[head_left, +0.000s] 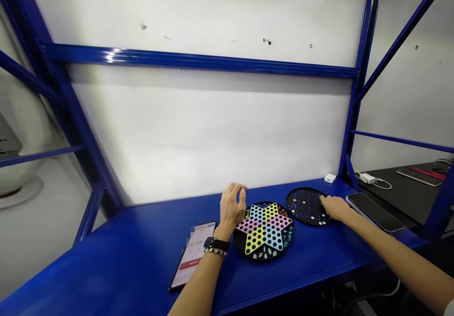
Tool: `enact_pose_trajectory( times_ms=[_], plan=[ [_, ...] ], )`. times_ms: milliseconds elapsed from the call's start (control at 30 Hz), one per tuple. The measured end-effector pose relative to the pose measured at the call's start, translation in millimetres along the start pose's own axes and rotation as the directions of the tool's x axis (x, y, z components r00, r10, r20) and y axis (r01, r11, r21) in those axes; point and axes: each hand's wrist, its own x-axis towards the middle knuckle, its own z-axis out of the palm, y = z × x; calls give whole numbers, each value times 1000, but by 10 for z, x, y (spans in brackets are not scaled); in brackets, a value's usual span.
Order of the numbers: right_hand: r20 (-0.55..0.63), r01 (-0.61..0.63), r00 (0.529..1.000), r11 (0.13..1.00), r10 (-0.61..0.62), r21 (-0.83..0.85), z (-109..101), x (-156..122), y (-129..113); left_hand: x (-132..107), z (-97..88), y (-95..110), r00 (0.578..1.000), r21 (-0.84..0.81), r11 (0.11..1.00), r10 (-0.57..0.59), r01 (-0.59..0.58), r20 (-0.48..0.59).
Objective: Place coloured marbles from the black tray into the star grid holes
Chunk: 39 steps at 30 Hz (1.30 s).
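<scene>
Black disc [305, 220]: on the tabletop [135, 259], right under my right fingers [324, 201]; one sloppy sideways nudge could scatter the white bits [321, 223] on it.
Right fingers: bent down, can't tell if they're pinching anything.
Left fingers [236, 187]: loosely curled, can't see if they're holding something.
Star board [264, 223]: just right of my left fingers; rim pockets hold clear pieces [265, 252] and teal pieces [287, 233], might spill if bumped.

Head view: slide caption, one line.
Blue table: right hand at the black tray, left hand raised beside the star board.
</scene>
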Motion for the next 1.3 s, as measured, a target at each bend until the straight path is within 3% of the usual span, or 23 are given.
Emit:
enact_pose_trajectory(
  times_ms=[100,200,267,367,400,467,600,767,1100,1300],
  plan=[
    [-29,35,999,991,-32,130,-228,-1,-271,3,-3,1,1000,-2,1000,0,0,-4],
    [-141,186,978,944,-152,274,-526,-69,-863,2,-9,-4,1000,-13,1000,-3,3,-11],
    [-168,307,950,894,-265,328,-687,-148,-1376,1,-17,-16,1000,-19,1000,-4,4,-25],
    [-229,513,858,797,-461,318,-794,-261,-2102,7,-36,-46,999,-17,1000,7,-7,-41],
    [-246,572,820,764,-517,299,-792,-287,-2290,11,-43,-58,999,-14,1000,10,-10,-46],
    [-220,592,806,764,-550,257,-751,-316,-2551,22,-53,-78,998,-13,1000,5,-6,-66],
    [-216,578,814,787,-539,217,-655,-317,-2701,35,-51,-72,995,-13,1000,-5,4,-101],
    [-174,609,792,778,-585,157,-662,-302,-2769,26,-45,-20,999,2,1000,10,-9,-47],
    [-197,591,805,782,-559,198,-622,-228,-2936,53,-81,-46,998,0,1000,1,-1,-66],
    [-281,598,795,771,-537,218,-581,-162,-2987,89,-185,-83,973,-4,1000,0,-1,-229]
  ],
)
